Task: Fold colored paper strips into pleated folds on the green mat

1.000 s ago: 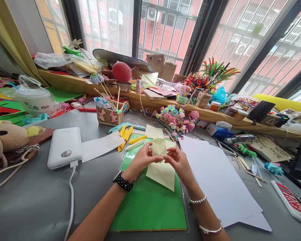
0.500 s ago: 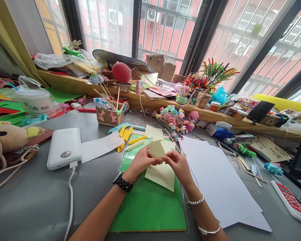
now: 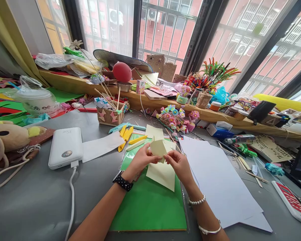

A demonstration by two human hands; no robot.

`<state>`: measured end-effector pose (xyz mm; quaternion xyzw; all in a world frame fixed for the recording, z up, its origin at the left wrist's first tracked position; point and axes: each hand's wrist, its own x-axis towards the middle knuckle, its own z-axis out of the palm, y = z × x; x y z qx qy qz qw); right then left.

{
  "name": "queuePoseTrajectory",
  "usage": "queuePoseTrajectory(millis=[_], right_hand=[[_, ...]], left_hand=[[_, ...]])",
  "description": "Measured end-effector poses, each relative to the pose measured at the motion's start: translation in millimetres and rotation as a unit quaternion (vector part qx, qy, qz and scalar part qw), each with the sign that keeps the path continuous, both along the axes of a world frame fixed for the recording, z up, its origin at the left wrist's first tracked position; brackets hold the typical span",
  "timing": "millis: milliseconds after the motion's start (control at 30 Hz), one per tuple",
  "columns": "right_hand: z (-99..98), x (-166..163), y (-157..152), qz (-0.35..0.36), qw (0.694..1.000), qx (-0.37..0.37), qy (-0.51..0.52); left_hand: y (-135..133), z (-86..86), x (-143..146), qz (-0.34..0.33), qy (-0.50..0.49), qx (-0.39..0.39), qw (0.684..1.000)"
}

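Between my hands is a piece of pale yellow paper (image 3: 157, 148), partly folded, raised above the green pack. My left hand (image 3: 141, 161) pinches its lower left side between thumb and fingers. On the lower right corner, my right hand (image 3: 177, 163) has its thumb and forefinger closed. Below lies a flat pale yellow sheet (image 3: 160, 178) on the green paper pack (image 3: 150, 211), and another pale sheet (image 3: 154, 132) rests beyond. Folded yellow paper strips (image 3: 125, 136) lie at the pack's upper left, beside a folded pale strip (image 3: 136, 145).
White paper sheets (image 3: 220, 180) spread to the right. On the left are a white power bank (image 3: 66, 147) with its cable (image 3: 72, 201) and a plush toy (image 3: 12, 137). Behind stand a stick-filled box (image 3: 110, 115), flower crafts (image 3: 173, 117) and a crowded ledge (image 3: 137, 97). A calculator (image 3: 292, 202) sits far right.
The held paper has tilted slightly, and the fingers of my right hand have shifted a little at its corner. Both hands keep hold, and everything else stays put.
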<state>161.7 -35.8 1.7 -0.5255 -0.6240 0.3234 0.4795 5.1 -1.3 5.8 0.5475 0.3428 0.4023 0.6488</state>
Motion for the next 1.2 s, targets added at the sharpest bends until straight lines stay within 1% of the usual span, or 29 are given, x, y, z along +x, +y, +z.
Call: queuePoseTrajectory(millis=[167, 300, 533, 633, 733, 833, 933, 1200], right_hand=[[-1.1, 0.9, 0.8, 0.004, 1.000, -0.003, -0.007], [-1.7, 0.8, 0.9, 0.003, 1.000, 0.000, -0.020], [-1.6, -2.5, -0.9, -0.034, 0.997, 0.037, -0.063], [-0.2, -3.0, -1.4, -0.035, 0.998, 0.039, -0.045], [1.1, -2.3, -1.1, -0.015, 1.000, 0.021, -0.011], [1.8, -1.7, -0.7, -0.002, 1.000, 0.010, 0.008], [1.6, -2.1, -0.9, 0.000, 1.000, 0.007, 0.020], [-0.9, -3.3, -1.3, -0.008, 0.999, -0.015, 0.029]], left_hand=[[0.0, -2.2, 0.3, 0.002, 0.010, 0.003, 1.000], [-1.4, -1.4, 0.7, 0.018, 0.022, 0.016, 0.999], [-3.8, 1.6, 2.8, 0.038, 0.024, 0.026, 0.999], [-3.4, 1.5, 2.9, 0.045, 0.009, 0.020, 0.999], [-3.4, 1.4, 2.3, 0.048, -0.007, 0.011, 0.999], [-3.8, 1.5, 1.9, 0.038, -0.012, 0.000, 0.999], [-3.8, 0.9, 2.1, 0.033, -0.005, -0.003, 0.999], [-3.9, -2.0, 3.9, 0.042, 0.005, 0.002, 0.999]])
